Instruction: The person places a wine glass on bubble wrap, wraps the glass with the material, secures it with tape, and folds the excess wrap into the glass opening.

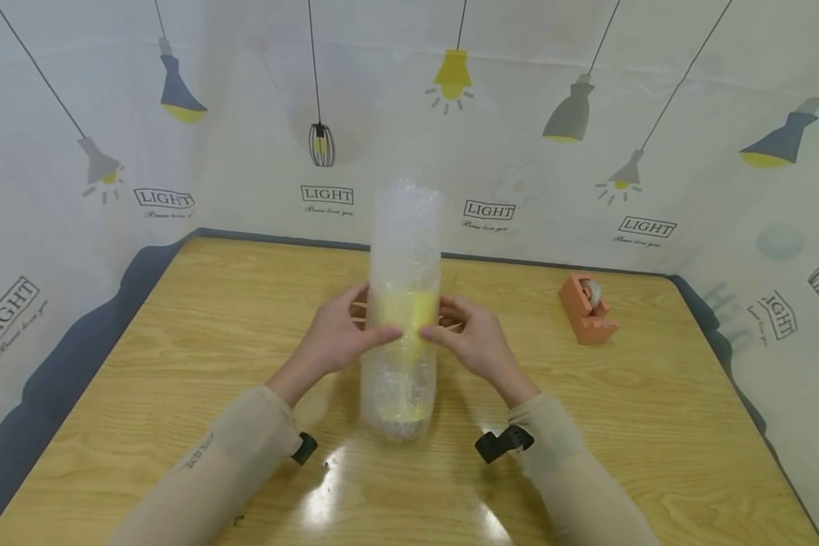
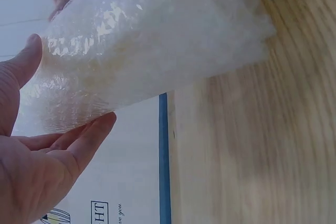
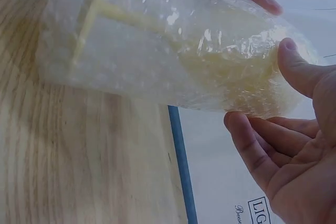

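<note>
A tall roll of bubble wrap (image 1: 401,379) stands in the middle of the table in the head view, with something yellow and white showing blurred through its layers. My left hand (image 1: 337,330) grips its left side, thumb across the front and fingers round behind. On the opposite side my right hand (image 1: 471,334) holds it the same way, and the two thumbs nearly meet over the yellow part. Both wrist views show the fingertips against the shiny plastic of the wrap (image 2: 152,35). The kind of thing inside is hidden by the wrap.
An orange tape dispenser (image 1: 587,311) with a roll of tape stands on the wooden table (image 1: 198,326), to the right of the wrap. A pale curtain printed with lamps (image 1: 246,167) hangs behind the table and along both sides.
</note>
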A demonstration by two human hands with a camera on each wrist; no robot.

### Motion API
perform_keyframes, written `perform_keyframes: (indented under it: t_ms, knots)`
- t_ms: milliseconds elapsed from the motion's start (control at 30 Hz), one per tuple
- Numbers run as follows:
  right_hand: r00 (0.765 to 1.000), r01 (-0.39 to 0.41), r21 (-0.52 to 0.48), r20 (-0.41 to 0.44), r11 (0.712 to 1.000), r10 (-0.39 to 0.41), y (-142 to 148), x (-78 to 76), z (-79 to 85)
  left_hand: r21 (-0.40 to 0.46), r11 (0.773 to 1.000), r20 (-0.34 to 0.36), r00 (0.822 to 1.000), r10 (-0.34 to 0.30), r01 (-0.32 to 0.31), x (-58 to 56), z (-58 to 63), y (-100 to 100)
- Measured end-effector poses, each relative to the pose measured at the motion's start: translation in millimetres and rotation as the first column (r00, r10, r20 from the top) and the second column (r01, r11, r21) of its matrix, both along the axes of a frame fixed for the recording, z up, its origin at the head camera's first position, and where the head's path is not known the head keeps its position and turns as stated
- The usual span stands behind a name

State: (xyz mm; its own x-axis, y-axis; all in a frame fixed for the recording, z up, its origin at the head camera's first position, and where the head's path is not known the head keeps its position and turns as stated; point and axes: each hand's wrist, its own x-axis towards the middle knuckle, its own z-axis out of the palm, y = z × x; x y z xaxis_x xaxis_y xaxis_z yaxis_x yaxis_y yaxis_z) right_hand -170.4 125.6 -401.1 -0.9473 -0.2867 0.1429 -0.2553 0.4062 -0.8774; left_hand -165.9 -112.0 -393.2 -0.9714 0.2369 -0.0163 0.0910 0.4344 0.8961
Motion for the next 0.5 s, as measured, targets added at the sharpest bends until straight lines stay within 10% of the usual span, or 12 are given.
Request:
perform_keyframes:
  t_ms: [500]
  knots:
    - [0.991,0.025,-0.075,-0.129,0.997,-0.035,9.5,-0.4,8.5,0.108,0.994,-0.139,0.989,0.049,-0.035,1.0,12.2,14.5]
